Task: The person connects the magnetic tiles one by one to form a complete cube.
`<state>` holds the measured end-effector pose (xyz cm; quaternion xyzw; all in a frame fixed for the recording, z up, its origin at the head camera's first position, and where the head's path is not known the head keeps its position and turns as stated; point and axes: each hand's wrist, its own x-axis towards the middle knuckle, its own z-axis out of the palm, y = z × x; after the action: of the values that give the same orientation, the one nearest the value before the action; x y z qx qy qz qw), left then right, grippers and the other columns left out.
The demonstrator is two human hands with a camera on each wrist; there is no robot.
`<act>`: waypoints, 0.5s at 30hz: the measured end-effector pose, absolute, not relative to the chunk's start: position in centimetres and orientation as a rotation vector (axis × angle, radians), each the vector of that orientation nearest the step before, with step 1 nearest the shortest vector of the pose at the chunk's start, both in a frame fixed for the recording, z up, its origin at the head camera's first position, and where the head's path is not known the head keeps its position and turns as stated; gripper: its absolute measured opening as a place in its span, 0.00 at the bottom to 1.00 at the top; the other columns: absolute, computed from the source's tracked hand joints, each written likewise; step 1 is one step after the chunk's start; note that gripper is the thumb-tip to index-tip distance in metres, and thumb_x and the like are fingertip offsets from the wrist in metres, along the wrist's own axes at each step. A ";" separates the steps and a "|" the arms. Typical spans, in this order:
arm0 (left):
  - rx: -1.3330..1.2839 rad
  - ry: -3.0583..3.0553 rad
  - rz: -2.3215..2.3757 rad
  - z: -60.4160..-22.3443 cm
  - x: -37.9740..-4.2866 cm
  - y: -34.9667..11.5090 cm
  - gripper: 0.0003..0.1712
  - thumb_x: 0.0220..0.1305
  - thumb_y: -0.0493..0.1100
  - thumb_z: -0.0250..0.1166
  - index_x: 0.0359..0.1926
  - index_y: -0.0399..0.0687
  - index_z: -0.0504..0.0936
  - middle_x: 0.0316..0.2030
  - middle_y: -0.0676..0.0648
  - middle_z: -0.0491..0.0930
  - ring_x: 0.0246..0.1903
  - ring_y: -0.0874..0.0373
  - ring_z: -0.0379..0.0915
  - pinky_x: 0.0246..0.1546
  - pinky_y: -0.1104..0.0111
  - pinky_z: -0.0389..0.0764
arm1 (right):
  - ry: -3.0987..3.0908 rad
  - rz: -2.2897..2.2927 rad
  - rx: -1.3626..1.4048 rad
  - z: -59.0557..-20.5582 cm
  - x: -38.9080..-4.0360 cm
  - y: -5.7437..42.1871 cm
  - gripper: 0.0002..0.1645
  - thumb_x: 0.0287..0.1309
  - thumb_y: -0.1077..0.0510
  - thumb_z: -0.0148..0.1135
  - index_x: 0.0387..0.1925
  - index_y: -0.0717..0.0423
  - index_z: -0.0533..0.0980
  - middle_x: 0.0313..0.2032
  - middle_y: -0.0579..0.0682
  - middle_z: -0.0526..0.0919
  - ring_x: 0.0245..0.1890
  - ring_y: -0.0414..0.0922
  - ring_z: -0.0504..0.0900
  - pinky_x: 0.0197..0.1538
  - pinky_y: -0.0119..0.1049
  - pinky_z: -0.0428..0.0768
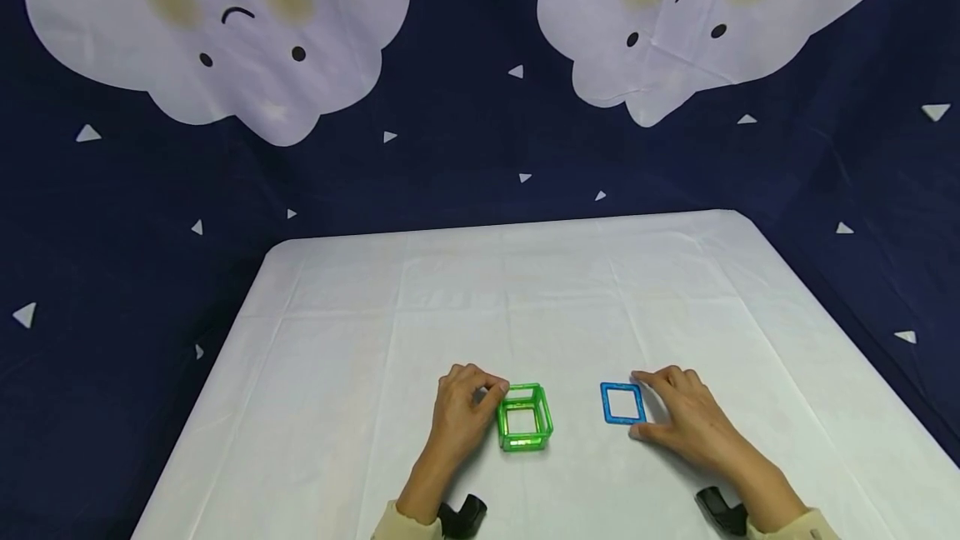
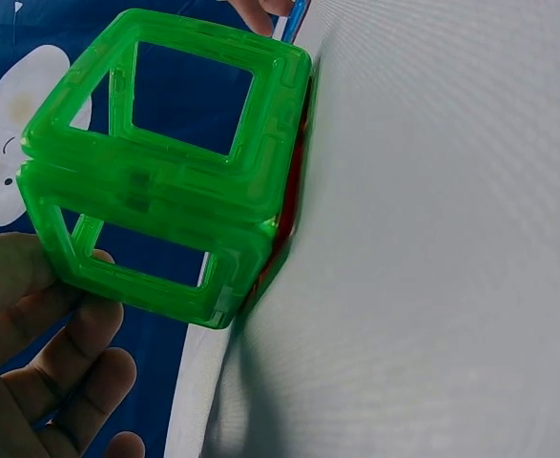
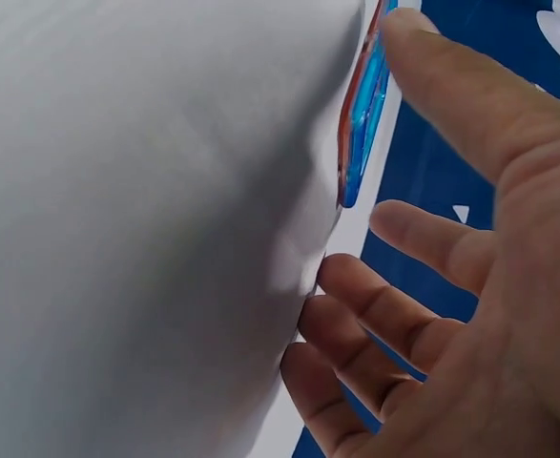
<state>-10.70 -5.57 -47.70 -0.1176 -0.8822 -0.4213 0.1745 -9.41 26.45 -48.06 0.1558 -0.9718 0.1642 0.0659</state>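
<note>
A cube of green magnetic tiles (image 1: 527, 442) with open square windows stands on the white table. My left hand (image 1: 462, 407) pinches its left side; in the left wrist view a fingertip (image 2: 103, 256) shows through one window of the cube (image 2: 151, 196). Along the cube's base runs a thin red edge (image 2: 296, 167). To the right lies a flat blue square magnetic tile (image 1: 606, 403). My right hand (image 1: 686, 415) is spread at its right side, thumb and forefinger apart, the thumb right at the near corner. Seen from the right wrist, the blue tile (image 3: 361, 143) has a reddish underside.
A white cloth with fold creases covers the table (image 1: 450, 298). Behind and around it hangs a dark blue curtain (image 1: 450, 173) with clouds and small triangles. Black wrist straps (image 1: 462, 517) sit below both hands.
</note>
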 end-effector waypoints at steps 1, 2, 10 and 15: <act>-0.333 -2.499 -1.194 -47.7 -10.7 -5.6 0.04 0.54 0.45 0.68 0.25 0.53 0.86 0.22 0.59 0.78 0.29 0.66 0.68 0.40 0.65 0.67 | -2.929 0.489 0.477 -48.1 -9.4 26.4 0.44 0.34 0.43 0.76 0.57 0.51 0.73 0.41 0.49 0.76 0.40 0.45 0.68 0.41 0.39 0.64; -0.333 -2.498 -1.192 -47.7 -10.7 -5.6 0.05 0.54 0.45 0.68 0.25 0.53 0.86 0.22 0.59 0.78 0.29 0.66 0.68 0.40 0.65 0.67 | -2.925 0.483 0.482 -48.1 -9.4 26.4 0.44 0.33 0.43 0.76 0.57 0.51 0.73 0.41 0.49 0.75 0.40 0.45 0.68 0.41 0.39 0.64; -0.329 -2.495 -1.200 -47.7 -10.6 -5.5 0.04 0.54 0.45 0.68 0.24 0.53 0.86 0.21 0.59 0.78 0.29 0.66 0.68 0.41 0.64 0.67 | -2.935 0.457 0.475 -48.4 -9.5 26.3 0.43 0.32 0.43 0.77 0.56 0.49 0.74 0.41 0.49 0.74 0.38 0.43 0.65 0.40 0.38 0.62; -0.337 -2.489 -1.193 -47.6 -10.6 -5.6 0.04 0.54 0.44 0.69 0.25 0.53 0.86 0.21 0.58 0.78 0.29 0.66 0.68 0.41 0.65 0.67 | -2.936 0.443 0.473 -48.4 -9.5 26.2 0.42 0.33 0.43 0.76 0.55 0.49 0.75 0.42 0.50 0.74 0.38 0.44 0.65 0.40 0.39 0.62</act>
<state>-10.58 -5.59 -47.59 -0.1194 -0.8805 -0.4221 0.1796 -9.46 26.25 -48.43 0.1570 -0.9743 0.1469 0.0676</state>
